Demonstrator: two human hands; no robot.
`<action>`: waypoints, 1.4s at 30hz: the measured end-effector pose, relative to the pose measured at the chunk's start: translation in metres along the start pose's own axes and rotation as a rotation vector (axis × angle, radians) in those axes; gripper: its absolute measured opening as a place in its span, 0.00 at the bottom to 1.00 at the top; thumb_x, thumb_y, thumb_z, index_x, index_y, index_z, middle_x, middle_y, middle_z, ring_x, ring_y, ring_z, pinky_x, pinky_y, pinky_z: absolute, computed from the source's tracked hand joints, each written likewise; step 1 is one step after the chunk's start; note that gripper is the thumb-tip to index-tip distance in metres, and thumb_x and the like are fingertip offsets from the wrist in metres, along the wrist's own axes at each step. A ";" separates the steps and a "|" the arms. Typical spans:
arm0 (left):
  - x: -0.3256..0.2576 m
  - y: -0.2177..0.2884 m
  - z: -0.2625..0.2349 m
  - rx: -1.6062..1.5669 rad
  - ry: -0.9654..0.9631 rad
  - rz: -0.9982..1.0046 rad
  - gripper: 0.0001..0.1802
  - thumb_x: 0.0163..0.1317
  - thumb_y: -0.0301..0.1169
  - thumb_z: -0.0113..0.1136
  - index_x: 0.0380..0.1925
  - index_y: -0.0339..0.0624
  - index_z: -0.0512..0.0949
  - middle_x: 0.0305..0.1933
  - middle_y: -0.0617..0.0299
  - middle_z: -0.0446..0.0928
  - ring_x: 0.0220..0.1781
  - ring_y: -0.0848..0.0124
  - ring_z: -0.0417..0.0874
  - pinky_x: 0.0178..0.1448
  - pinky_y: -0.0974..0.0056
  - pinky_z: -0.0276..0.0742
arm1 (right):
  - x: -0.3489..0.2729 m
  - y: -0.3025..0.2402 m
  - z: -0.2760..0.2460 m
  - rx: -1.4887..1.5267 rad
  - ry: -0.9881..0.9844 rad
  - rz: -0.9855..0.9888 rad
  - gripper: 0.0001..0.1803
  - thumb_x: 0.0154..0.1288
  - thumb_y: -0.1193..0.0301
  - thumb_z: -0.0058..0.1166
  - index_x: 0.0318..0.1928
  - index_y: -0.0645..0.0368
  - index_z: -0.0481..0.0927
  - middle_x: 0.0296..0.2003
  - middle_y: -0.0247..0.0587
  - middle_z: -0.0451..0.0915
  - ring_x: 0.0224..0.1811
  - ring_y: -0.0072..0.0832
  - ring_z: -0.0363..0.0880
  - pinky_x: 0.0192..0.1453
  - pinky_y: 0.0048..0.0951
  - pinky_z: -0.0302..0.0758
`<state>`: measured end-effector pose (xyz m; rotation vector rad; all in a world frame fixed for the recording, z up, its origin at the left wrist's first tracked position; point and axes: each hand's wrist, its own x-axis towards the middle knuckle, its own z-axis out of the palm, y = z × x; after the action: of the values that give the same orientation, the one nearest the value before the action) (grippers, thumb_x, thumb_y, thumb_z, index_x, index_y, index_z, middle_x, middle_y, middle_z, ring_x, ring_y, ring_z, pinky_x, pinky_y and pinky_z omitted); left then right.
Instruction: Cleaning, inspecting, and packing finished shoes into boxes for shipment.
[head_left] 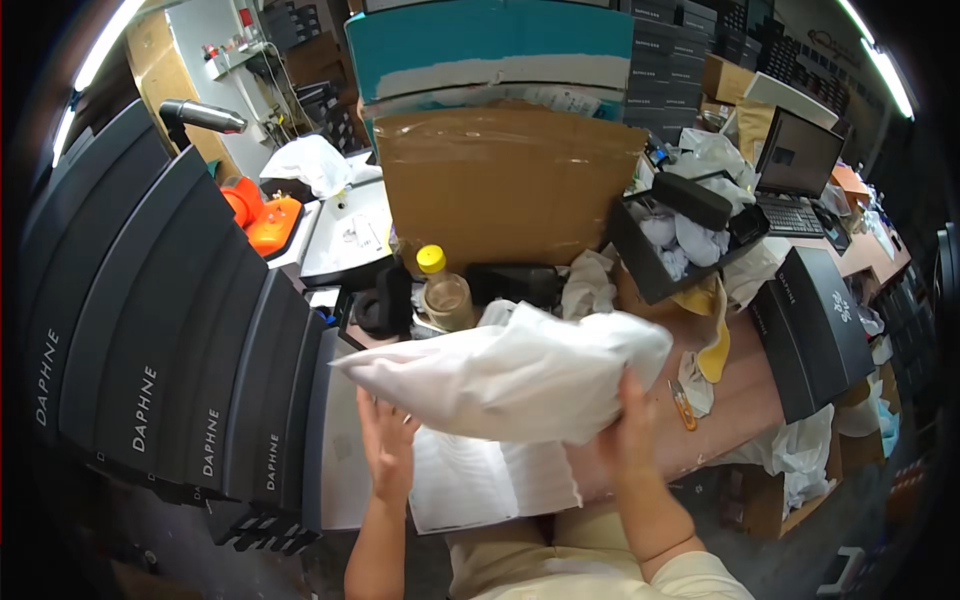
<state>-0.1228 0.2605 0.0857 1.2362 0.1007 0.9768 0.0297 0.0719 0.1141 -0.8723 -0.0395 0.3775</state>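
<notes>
A white wrapped bundle [500, 375], long with a pointed left end, is held up in front of me above the table. Its wrapping looks like thin soft paper or cloth, and what lies inside is hidden. My right hand [628, 425] grips its right end, thumb on the near side. Just below the pointed end is my left hand [386, 445], fingers stretched upward and apart; whether they touch the wrapping I cannot tell. Under the bundle a white sheet [490, 485] lies spread at the table's near edge.
Stacked dark shoe boxes [170, 330] stand at the left. Behind the bundle are a yellow-capped bottle [447, 298] and a large cardboard box [510, 185]. To the right lie an orange cutter [682, 405], a dark box of crumpled paper [660, 260] and another dark box [810, 330] on the pinkish table [740, 400].
</notes>
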 end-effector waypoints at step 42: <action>-0.056 -0.020 0.145 -0.425 0.324 -0.194 0.39 0.64 0.57 0.38 0.68 0.44 0.52 0.63 0.46 0.63 0.58 0.52 0.72 0.64 0.48 0.64 | -0.056 0.032 -0.144 -0.280 -0.509 0.604 0.23 0.64 0.68 0.53 0.59 0.59 0.67 0.57 0.41 0.70 0.59 0.31 0.67 0.63 0.31 0.66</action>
<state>-0.0655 0.1149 0.1003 0.6608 0.2488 0.9614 -0.0056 -0.0349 0.0038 -1.0370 -0.3085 1.1774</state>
